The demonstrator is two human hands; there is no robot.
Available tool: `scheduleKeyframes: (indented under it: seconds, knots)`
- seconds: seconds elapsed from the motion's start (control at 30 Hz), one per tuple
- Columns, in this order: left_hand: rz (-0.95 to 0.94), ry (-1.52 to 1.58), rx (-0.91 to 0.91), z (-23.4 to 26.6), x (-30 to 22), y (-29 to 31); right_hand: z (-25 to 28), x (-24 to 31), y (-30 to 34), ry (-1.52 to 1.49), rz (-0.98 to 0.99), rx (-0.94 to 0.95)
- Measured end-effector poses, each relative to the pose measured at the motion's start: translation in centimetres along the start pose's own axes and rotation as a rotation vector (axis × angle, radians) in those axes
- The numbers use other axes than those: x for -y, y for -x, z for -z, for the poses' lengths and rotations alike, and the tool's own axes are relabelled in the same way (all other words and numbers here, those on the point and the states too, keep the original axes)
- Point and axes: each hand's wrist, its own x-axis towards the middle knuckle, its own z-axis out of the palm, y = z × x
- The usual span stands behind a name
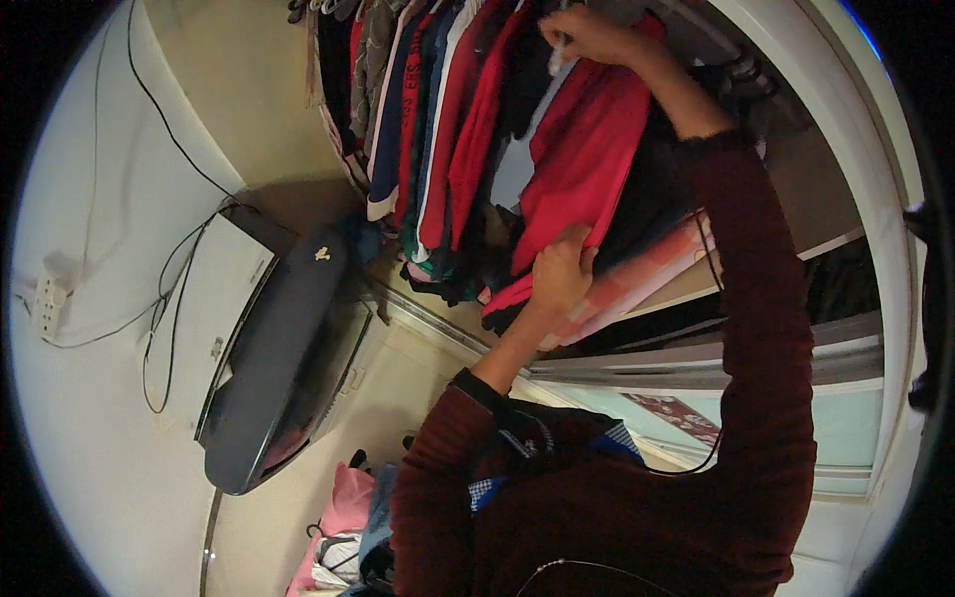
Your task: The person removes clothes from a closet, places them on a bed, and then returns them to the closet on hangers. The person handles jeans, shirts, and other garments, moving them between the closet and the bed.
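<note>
Two ribbed maroon sleeves [761,279] lie nearest. The right hand [587,35] is curled round one pale hanger [555,64]; the left hand [562,272], half-curled, touches one smooth red garment [587,149], grip unclear.

Dim light, brighter left wall [109,199], white frame [898,249] bowed by fisheye (blue glare [869,40] upper right), blackened corners

Hanging clothes [466,134] partly beyond upper edge

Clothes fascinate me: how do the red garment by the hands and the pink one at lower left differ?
The red garment is vivid; the pink garment is paler. The left hand touches the red garment; no hand touches the pink one. The red garment slants beside hanging clothes; the pink one lies bunched. Both are cloth.
</note>
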Motion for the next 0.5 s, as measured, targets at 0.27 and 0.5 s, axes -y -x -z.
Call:
scheduleKeyframes:
  seconds: [0.27,0.5]
  knots:
    - [0.041,0.088,0.012,-2.0,1.4,0.0,4.2,4.1,7.5,0.0,-0.048,0.097]
    - [0.218,0.204,0.026,-2.0,0.6,-0.7,4.9,4.6,11.7,-0.03,-0.193,0.156]
